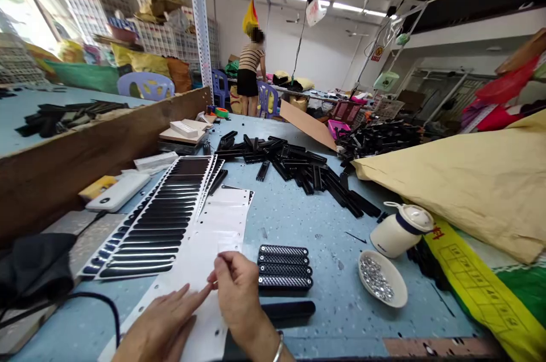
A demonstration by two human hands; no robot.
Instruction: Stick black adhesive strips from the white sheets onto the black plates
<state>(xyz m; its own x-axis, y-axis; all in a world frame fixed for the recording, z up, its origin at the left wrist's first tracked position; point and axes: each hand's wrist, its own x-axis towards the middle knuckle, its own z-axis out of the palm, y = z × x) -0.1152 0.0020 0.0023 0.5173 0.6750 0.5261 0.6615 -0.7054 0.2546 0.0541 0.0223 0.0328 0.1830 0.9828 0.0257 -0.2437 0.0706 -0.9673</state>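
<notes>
My left hand lies over a white backing sheet, its fingers stretched out. Its index fingertip meets my right hand, whose thumb and fingers are pinched together; whatever may be between them is too small to make out. Just right of that hand, several black bars with a woven-pattern face and silver dots at their ends lie side by side. A plain black bar rests in front of them, partly behind my right wrist. Sheets of black sticker strips are on the left.
A heap of black bars spreads across the back of the blue table. To the right stand a bowl of small silver parts and a cream lidded jar. A wooden board edges the left side. A person stands far behind.
</notes>
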